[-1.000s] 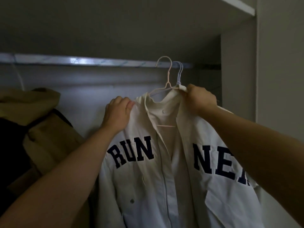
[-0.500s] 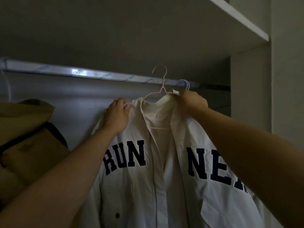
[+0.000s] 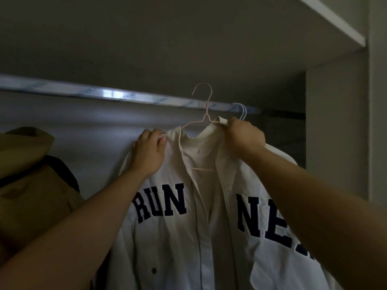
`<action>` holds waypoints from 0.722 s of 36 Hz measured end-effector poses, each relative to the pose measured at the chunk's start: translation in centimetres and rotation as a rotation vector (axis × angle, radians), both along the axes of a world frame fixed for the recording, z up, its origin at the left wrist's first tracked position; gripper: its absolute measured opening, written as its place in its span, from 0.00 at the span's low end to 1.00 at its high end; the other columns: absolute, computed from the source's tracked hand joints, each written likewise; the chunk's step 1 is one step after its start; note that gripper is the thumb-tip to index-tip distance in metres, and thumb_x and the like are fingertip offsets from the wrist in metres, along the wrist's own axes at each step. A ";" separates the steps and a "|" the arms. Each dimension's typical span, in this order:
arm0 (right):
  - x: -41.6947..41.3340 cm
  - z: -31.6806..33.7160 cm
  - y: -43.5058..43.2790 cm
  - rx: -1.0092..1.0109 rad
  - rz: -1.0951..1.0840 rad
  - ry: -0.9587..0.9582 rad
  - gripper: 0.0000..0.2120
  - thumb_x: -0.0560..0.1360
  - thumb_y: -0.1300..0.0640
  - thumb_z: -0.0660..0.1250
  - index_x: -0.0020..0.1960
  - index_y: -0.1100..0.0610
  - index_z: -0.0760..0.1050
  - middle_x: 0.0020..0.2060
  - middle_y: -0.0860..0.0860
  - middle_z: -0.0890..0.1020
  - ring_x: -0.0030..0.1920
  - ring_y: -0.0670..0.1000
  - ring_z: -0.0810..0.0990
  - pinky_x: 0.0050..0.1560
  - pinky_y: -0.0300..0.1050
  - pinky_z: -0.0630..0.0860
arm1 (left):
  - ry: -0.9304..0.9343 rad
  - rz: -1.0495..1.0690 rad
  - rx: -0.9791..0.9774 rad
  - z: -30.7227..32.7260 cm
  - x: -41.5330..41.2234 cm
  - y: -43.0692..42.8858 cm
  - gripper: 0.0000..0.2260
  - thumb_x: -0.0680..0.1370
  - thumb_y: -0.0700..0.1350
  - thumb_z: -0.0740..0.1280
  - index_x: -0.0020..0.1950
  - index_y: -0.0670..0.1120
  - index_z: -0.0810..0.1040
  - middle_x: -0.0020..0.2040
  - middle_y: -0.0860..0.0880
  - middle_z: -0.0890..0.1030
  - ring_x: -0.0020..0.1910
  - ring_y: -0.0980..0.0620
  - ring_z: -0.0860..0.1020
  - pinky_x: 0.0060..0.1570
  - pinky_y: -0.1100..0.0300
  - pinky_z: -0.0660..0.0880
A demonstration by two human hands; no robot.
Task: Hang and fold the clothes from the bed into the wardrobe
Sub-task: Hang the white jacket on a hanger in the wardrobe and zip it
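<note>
A white button-up shirt [image 3: 188, 237] with dark block letters hangs open on a thin pink wire hanger [image 3: 206, 114]. The hanger's hook stands in front of and slightly above the silver wardrobe rail [image 3: 117, 95]; I cannot tell whether it rests on the rail. My left hand [image 3: 147, 152] grips the shirt's left shoulder at the collar. My right hand [image 3: 244, 136] pinches the collar and the hanger's right arm. Both forearms reach up from below.
A tan and dark jacket [image 3: 31, 185] hangs at the left on the same rail. Two pale blue hanger hooks [image 3: 240, 110] sit on the rail just behind my right hand. A shelf [image 3: 326, 19] runs overhead; the wardrobe's side panel [image 3: 335, 132] stands at the right.
The shirt and hanger have risen, and the pink hook now stands higher against the rail, left of the blue hooks. Both hands keep their hold at the shoulders.
</note>
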State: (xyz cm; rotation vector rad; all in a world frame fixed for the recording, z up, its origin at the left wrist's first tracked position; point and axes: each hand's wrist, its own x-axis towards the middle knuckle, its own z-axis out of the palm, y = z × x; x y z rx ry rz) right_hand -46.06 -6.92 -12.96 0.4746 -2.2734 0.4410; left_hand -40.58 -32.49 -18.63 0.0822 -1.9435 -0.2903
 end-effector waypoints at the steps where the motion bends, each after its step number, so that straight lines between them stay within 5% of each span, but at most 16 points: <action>1: -0.2 0.3 0.0 0.002 0.003 -0.013 0.03 0.81 0.54 0.60 0.50 0.52 0.68 0.39 0.50 0.74 0.41 0.53 0.77 0.43 0.51 0.76 | -0.008 0.002 -0.002 0.3 -0.2 -0.1 0.12 0.84 0.47 0.59 0.62 0.44 0.77 0.58 0.39 0.76 0.57 0.38 0.75 0.58 0.46 0.69; 10: -1.6 -2.7 -0.6 0.027 0.075 -0.076 0.09 0.81 0.54 0.58 0.57 0.55 0.72 0.52 0.57 0.81 0.51 0.60 0.81 0.54 0.60 0.79 | -0.058 -0.082 0.059 -2.7 -1.6 -0.8 0.06 0.81 0.43 0.65 0.55 0.44 0.80 0.53 0.43 0.77 0.50 0.40 0.77 0.51 0.54 0.72; 15: -2.9 -4.2 0.1 0.006 0.070 0.043 0.09 0.82 0.50 0.56 0.55 0.55 0.71 0.52 0.57 0.80 0.52 0.59 0.78 0.54 0.59 0.77 | 0.001 -0.134 0.098 -4.2 -1.4 -0.9 0.05 0.81 0.48 0.63 0.50 0.49 0.77 0.48 0.49 0.80 0.49 0.45 0.78 0.52 0.48 0.74; 21: -2.6 -5.3 1.3 -0.047 0.120 0.088 0.31 0.76 0.26 0.46 0.54 0.50 0.72 0.51 0.54 0.79 0.53 0.57 0.75 0.52 0.52 0.72 | 0.012 -0.057 0.171 -4.7 -1.2 -1.8 0.19 0.83 0.56 0.51 0.46 0.49 0.77 0.45 0.45 0.82 0.47 0.42 0.79 0.51 0.49 0.73; 26: -1.8 -5.8 2.2 -0.088 0.188 0.078 0.39 0.76 0.28 0.37 0.56 0.52 0.77 0.55 0.56 0.81 0.57 0.59 0.75 0.59 0.55 0.71 | -0.034 0.096 0.109 -6.6 -0.9 -3.1 0.17 0.85 0.57 0.51 0.46 0.49 0.74 0.48 0.44 0.80 0.49 0.42 0.77 0.48 0.50 0.70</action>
